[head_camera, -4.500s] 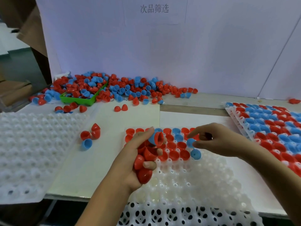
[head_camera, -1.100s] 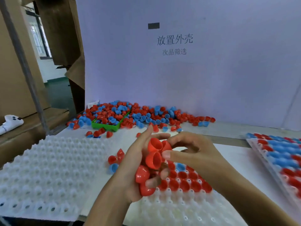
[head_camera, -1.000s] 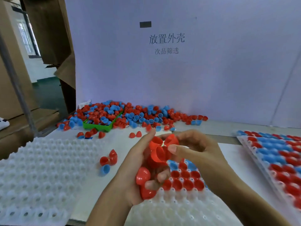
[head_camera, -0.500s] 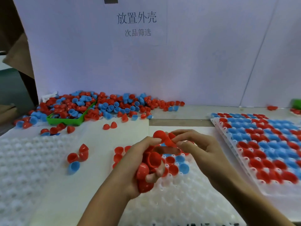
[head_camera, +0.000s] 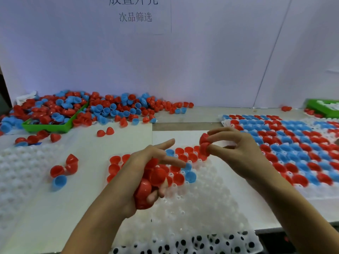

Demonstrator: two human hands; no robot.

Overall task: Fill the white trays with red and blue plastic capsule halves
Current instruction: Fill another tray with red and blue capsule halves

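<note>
Separated now: right hand (head_camera: 244,154) fingers pinch red halves (head_camera: 204,146); left hand (head_camera: 145,173) clutches more.

light: bright, even | shadows: soft | blur: slight overall | edges: wide-angle bending

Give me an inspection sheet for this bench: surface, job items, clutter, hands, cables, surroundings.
Surface: white table.
Job's things: centre tray, far rows filled only; right tray nearly full; left tray unfilled.
Clutter: capsule pile spilling over a green bin; loose halves on the table.
Hands: left hand holds several red halves; right hand pinches a red half.
Cables: nothing seen.
Surroundings: white backboard with printed sign; second green bin far right.
</note>
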